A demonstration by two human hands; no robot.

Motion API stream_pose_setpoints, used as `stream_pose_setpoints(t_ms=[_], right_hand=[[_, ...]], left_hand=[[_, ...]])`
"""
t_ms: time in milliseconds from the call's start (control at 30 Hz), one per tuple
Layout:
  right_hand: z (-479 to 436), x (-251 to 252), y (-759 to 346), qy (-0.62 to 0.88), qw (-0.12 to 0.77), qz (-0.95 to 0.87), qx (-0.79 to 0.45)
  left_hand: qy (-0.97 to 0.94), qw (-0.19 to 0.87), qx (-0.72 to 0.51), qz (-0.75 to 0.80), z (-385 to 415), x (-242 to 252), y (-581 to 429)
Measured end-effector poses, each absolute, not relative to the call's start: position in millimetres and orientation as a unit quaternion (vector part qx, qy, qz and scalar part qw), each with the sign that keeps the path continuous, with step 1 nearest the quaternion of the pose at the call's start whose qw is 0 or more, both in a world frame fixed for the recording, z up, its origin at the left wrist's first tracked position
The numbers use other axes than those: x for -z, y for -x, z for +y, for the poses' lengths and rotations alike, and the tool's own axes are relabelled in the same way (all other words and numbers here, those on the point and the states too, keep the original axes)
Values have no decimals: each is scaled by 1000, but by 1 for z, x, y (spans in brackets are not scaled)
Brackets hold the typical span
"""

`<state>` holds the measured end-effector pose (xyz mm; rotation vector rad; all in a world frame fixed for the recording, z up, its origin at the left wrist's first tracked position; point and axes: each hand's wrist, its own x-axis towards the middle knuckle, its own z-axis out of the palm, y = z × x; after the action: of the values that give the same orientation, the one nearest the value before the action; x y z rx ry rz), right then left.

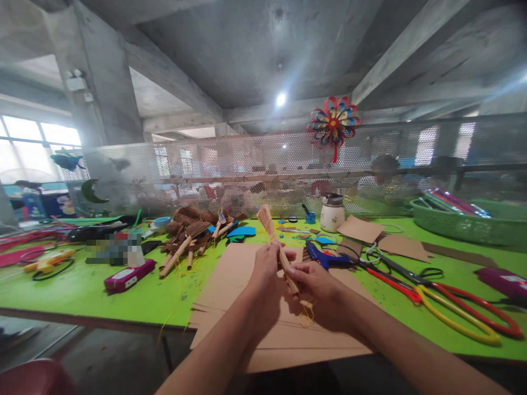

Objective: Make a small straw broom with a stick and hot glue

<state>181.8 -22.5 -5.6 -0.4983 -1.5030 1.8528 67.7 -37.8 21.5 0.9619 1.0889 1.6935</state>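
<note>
Both hands are closed on a small brown paper broom [267, 220], a rolled paper stick with a fringed, fanned top, held tilted over the stacked brown paper sheets [224, 285]. My left hand [267, 260] grips it just below the fringe. Lower down, my right hand [309, 278] pinches the rolled handle between thumb and fingers. Thin yellow string [307, 315] dangles in a loose tangle below the handle's lower end. A blue glue gun [325, 258] lies just beyond my right hand. Some fingers are hidden behind the broom.
Rolled brown paper pieces [176, 255] lie in a heap to the left, near a purple box [129, 275]. Large scissors with red and yellow handles [459, 315] lie right. A lidded white bottle [331, 214], a green basket [461, 225] and a mesh partition [230, 164] stand behind.
</note>
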Motion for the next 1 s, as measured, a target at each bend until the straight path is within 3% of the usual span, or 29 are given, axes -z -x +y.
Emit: stream_pose_setpoints(t_ms=[233,467,667,1000], right_hand=[[-20,7,-182,184,345,-554,-735],[1,11,-185,120,345,-566,-739],[4,22,-186,110,314,-575,-747],[-4,-9,-196,185,369,-694,-591]], left_hand=[[-413,435,-659,454,-34,-28,-65],[-371,573,-647,340,-32,-36,-58],[-359,616,-634,299,-30,-29,-50],[-439,604,-608,270,-45,-33,-48]])
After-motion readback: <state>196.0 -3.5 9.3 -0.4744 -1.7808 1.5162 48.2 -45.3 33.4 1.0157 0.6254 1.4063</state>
